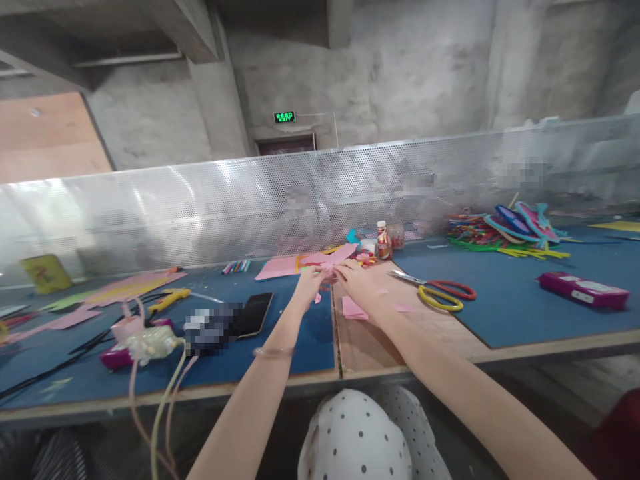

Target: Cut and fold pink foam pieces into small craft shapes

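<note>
Polka-dotted fabric point(357, 437) is showing closest to us, nearer than the scissors point(423, 283) on the bench point(305, 340). We're pinching pink paper point(329, 266) between our left fingers point(313, 271) and right fingers point(345, 267), both narrow, left of the scissors! The phone point(256, 314) is lying farther left of them, the bottle point(383, 243) is standing beyond, and the purple box point(583, 290) is resting to their right.
</note>
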`<state>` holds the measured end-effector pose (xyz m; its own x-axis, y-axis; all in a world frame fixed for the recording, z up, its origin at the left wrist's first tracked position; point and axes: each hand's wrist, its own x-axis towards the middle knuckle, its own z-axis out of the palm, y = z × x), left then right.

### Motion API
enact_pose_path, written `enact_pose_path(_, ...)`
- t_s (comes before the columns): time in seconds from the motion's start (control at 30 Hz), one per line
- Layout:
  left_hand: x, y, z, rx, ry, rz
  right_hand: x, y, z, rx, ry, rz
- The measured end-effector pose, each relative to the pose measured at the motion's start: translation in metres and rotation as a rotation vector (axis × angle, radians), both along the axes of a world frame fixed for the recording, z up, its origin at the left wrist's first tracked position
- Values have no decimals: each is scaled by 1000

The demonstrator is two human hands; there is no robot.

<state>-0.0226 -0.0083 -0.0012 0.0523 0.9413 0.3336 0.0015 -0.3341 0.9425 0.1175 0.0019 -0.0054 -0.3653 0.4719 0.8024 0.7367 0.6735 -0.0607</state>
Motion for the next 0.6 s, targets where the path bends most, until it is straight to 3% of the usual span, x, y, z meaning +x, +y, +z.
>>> enact_pose_path(0.27,0,1,-1,-17,23,36,-5,-6,1,181,-49,-115)
enact_pose_path(0.6,1,-2,1,-1,-4,10,-6,-10,1,33,-34,-162)
